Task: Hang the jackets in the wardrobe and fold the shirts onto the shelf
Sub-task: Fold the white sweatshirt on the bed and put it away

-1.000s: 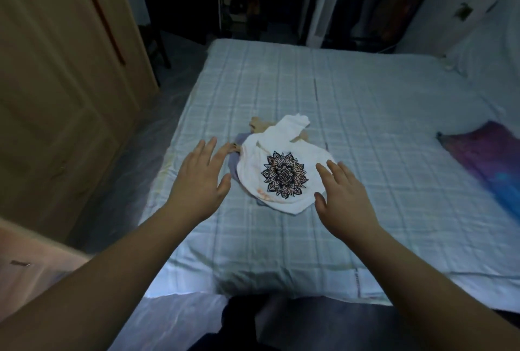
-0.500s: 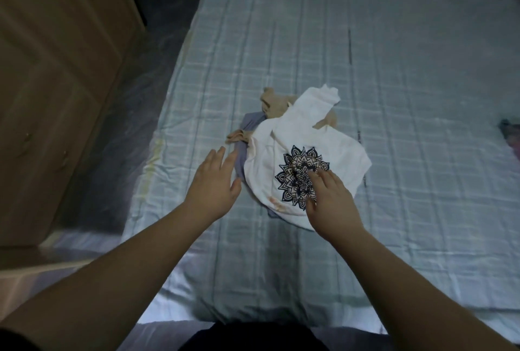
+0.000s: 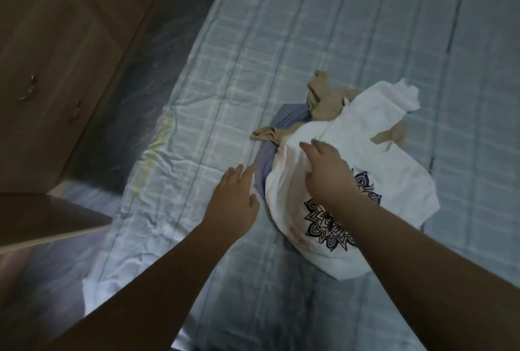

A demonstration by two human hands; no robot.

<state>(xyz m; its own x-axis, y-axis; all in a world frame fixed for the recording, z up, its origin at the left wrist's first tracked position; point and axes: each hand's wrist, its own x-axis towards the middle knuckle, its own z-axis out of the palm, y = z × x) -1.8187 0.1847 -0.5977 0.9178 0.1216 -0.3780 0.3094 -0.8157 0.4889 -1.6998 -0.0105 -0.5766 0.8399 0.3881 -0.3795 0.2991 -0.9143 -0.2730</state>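
Pale wood fills the far left: the wardrobe (image 3: 56, 69), its doors closed and small metal handles (image 3: 29, 88) showing, with a strip of dim floor (image 3: 157, 49) between it and the bed. The bed (image 3: 351, 26), under a light blue checked sheet, carries the whole pile of clothes, probably laid there because its flat spread gives room for folding before anything goes to the shelf.

The left hand (image 3: 233, 198) hovers low over the sheet, fingers straight and a little spread, holding nothing; its fingertips come just beside the edge of a grey-blue garment (image 3: 267, 159) that pokes out from under the pile. I cannot tell whether they touch it. A tan garment (image 3: 323, 97) lies crumpled at the far side of the heap, one strip of it trailing out toward the left.

On top sits the white shirt (image 3: 380, 153) with a dark mandala print (image 3: 326, 226), loosely bunched and not yet folded. The right hand (image 3: 329, 173) is over its near-left part, fingers extended and relaxed, gripping nothing, partly covering the print. So the shirt lies directly under the right hand and just to the right of the left one, which suggests both hands are placed to take it up or spread it flat for folding.
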